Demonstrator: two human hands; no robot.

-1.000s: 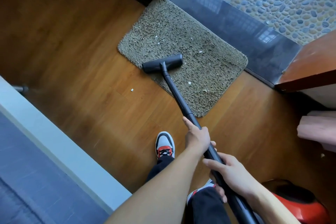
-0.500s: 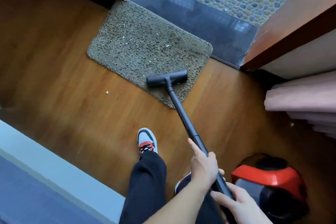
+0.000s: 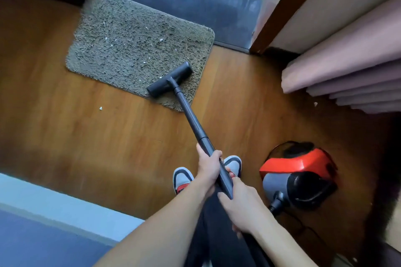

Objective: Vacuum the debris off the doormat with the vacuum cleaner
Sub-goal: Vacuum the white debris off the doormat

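While hands — left (image 3: 209,167), right (image 3: 243,208) — clamp the smooth wand (image 3: 191,117), its flat nozzle (image 3: 169,79) rests on the shaggy doormat (image 3: 130,50)

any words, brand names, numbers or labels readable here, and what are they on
No text can be read anywhere in this view.
vacuum cleaner body: red and grey shell, no brand or label legible.
wand and floor head: plain black, no markings visible.
shoes: no lettering that can be made out.
doormat: no print.
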